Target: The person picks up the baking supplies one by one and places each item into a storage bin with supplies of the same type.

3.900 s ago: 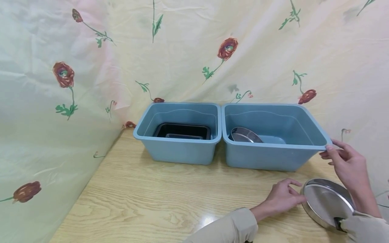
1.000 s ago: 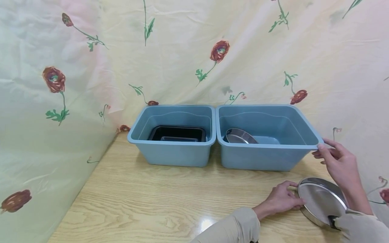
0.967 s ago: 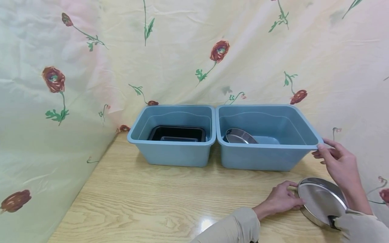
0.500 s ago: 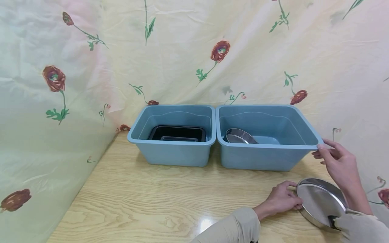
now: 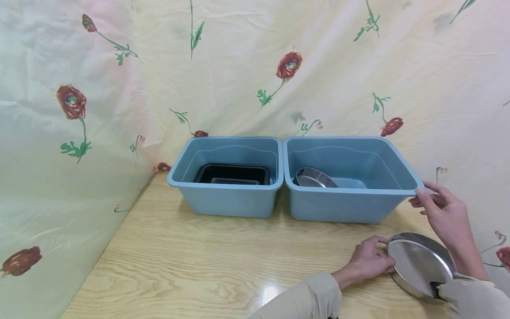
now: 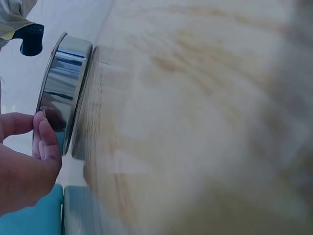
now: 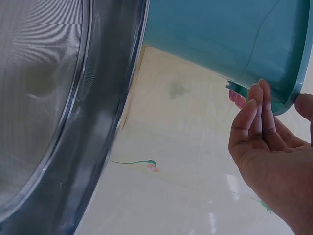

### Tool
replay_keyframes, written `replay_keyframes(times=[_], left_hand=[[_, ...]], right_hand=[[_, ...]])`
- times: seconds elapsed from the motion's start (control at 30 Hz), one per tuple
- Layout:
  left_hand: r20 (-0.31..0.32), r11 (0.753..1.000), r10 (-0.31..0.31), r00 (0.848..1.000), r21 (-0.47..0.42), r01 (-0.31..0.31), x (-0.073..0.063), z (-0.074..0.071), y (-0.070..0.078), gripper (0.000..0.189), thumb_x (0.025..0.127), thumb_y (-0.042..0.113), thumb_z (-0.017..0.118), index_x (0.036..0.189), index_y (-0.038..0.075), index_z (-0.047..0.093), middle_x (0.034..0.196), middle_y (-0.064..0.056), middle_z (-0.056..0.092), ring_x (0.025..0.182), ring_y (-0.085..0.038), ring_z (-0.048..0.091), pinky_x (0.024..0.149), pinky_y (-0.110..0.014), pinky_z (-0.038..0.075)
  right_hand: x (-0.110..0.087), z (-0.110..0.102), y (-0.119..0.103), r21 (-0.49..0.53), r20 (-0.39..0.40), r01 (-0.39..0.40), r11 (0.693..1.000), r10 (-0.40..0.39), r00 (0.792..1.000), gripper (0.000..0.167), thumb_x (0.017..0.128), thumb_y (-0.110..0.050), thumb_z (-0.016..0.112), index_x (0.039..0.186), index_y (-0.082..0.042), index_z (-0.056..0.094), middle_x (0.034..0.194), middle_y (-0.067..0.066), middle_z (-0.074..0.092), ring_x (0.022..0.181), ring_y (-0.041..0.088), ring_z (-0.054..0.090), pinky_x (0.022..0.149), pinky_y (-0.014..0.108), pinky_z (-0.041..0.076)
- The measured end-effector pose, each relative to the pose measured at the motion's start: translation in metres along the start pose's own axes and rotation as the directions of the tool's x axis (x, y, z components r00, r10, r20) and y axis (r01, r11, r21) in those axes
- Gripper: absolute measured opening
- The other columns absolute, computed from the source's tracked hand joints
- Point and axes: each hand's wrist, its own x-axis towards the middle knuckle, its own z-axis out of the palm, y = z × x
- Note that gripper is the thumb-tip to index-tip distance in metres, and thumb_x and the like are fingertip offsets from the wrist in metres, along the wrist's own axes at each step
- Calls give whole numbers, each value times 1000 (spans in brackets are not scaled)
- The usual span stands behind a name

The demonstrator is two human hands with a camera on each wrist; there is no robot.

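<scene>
A round stainless-steel sieve [image 5: 418,266] with a mesh face lies on the table at lower right in the head view. My left hand [image 5: 368,261] holds its near-left side, fingertips at the steel wall [image 6: 63,83] in the left wrist view. Behind it, my right hand [image 5: 448,210] grips the front right rim corner of the right blue bin [image 5: 338,206], thumb on the near side. The right wrist view shows the fingers [image 7: 261,110] against the bin's underside beneath the rim, with the sieve mesh [image 7: 34,98] close by. The right forearm covers part of the sieve's right edge.
A second blue bin [image 5: 231,201] stands beside the first and holds a black rectangular pan [image 5: 233,170]. Inside the right bin a smaller round metal piece [image 5: 314,177] leans at the left. Flowered cloth [image 5: 239,79] hangs behind and on the left side of the wooden table [image 5: 179,261].
Over the last second, the left hand and the sieve have shifted slightly left together. The right hand stays at the bin's corner. Compared with the oldest frame, the head view has turned slightly.
</scene>
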Motion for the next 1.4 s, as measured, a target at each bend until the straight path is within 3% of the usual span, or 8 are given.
replay_keyframes(times=[0.23,0.53,0.77,0.97,1.3,1.4], left_hand=[[-13,1000,-6,1000,-10,5,-2,-3,2,47,80,-8,73,117,20,68,57,7,60,47,0,52,50,-17,44],[-48,1000,8,999,-3,-8,-3,-13,7,50,80,-10,74,121,18,68,60,6,62,49,-1,54,52,-17,46],[-55,1000,8,998,0,-8,-4,-18,7,50,80,-8,73,122,20,68,58,6,60,49,1,52,51,-15,43],[-60,999,25,998,-23,-26,-4,-23,5,50,81,-8,72,124,18,68,58,7,61,51,1,53,53,-16,44],[-68,999,35,997,-31,-37,-3,-27,4,49,81,-7,71,124,18,68,57,10,59,50,2,53,53,-15,44],[-70,999,34,997,-34,-37,-4,-28,5,49,81,-7,71,123,18,68,57,10,59,50,2,53,53,-15,44]], right_hand=[[0,1,-1,3,4,1,1000,-1,1000,32,107,-23,59,139,-20,60,84,-25,69,75,-8,65,62,12,49],[2,2,-1,17,-8,13,1000,-13,1000,25,107,-19,60,128,-33,60,83,-25,69,73,-8,66,61,11,48],[0,1,-2,21,9,-17,1000,17,1000,26,107,-22,60,131,-28,61,83,-25,69,73,-8,66,61,12,49],[1,2,-1,38,0,-1,999,1,1000,25,106,-19,60,125,-35,60,82,-25,69,72,-9,65,60,11,48],[1,3,0,-3,-14,-11,1000,11,1000,38,107,-23,59,144,-16,57,82,-28,68,73,-9,65,60,11,48],[1,3,0,-4,-15,-11,1000,11,1000,38,107,-23,59,144,-16,58,82,-28,68,73,-9,65,60,11,48]])
